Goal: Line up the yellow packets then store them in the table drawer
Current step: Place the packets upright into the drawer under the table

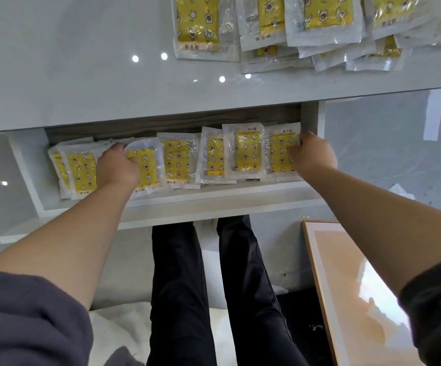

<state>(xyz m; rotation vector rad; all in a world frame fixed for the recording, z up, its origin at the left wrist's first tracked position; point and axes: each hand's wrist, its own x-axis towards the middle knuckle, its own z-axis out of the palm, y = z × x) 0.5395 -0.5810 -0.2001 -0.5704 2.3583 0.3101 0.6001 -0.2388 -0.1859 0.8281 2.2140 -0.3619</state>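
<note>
The white table drawer (214,204) is pulled open below the table edge. Several yellow packets in clear wrappers lie in a row inside it, such as one in the middle (177,159) and one further right (247,151). My left hand (116,165) grips a curled packet (145,167) at the left part of the row. My right hand (310,154) holds the rightmost packet (280,154) by its right edge, fingers curled over it. More yellow packets (319,22) lie piled on the tabletop at the far right, and one (198,25) lies apart to their left.
The glossy white tabletop (68,62) stretches to the left of the pile. My legs in dark trousers (214,286) are under the drawer. A wooden-framed board (351,286) leans at the lower right.
</note>
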